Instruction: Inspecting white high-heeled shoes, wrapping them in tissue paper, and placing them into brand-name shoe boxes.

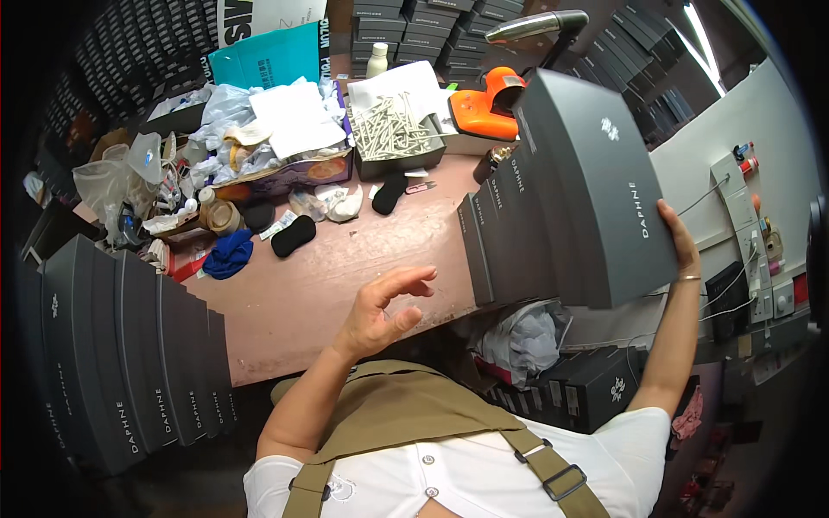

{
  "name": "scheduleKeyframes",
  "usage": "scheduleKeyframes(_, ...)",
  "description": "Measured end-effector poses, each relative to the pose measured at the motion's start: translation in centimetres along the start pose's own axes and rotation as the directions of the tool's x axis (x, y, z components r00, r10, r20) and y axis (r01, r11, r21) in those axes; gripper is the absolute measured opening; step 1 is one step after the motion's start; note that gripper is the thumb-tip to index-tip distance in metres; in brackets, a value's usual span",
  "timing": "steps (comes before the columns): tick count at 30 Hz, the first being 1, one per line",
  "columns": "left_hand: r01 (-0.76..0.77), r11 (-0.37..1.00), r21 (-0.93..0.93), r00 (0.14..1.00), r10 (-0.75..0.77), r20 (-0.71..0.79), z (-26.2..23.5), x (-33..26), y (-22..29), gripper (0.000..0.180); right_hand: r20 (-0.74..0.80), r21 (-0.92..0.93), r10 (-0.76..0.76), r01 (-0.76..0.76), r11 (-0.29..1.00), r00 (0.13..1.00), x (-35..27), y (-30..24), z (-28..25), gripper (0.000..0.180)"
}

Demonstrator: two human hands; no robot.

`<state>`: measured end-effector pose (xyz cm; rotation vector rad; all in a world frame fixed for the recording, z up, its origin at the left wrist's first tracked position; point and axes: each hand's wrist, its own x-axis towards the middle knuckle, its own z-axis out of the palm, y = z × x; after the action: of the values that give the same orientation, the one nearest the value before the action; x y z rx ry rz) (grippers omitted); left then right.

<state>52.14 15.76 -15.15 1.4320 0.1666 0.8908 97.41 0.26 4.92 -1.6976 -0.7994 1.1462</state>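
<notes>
To the right stands a tall stack of dark grey shoe boxes (pixel 518 229) with pale lettering, and its top shoe box (pixel 596 181) rises close to me. My right hand (pixel 680 237) grips the right edge of that top box; part of the fingers is hidden by it. Over the table's front edge my left hand (pixel 386 309) hangs with nothing in it, fingers apart and slightly curled. A second stack of the same shoe boxes (pixel 129 345) fills the left side.
The pinkish table (pixel 345 259) lies between the stacks. At its back are a box of pale sticks (pixel 393 129), an orange tape dispenser (pixel 484 112), a carton of crumpled paper (pixel 285 168), black pads (pixel 294 236) and a blue cloth (pixel 230 255). A white bag (pixel 521 341) sits below the right stack.
</notes>
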Motion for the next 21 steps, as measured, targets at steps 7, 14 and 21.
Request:
scheduleKeyframes(7, 0.046, 0.891, 0.452, 0.969, 0.071, -0.238, -6.2, -7.4, 6.0, 0.063, 0.160, -0.987, -0.715, 0.127, -0.100, 0.680, -0.3, -6.3, 7.3, 0.044)
scheduleKeyframes(14, 0.421, 0.101, 0.902, -0.191, 0.981, -0.021, -11.0, -20.8, 25.6, 0.044, 0.964, -0.119, -0.194, 0.947, 0.298, 0.182, 1.3, -0.5, 39.0, 0.064)
scheduleKeyframes(21, 0.441, 0.688, 0.577, -0.281, 0.716, -0.639, -18.0, -29.7, 30.1, 0.039, 0.965, 0.244, -0.263, 0.390, 0.888, -0.007, 3.3, 5.0, 60.1, 0.079)
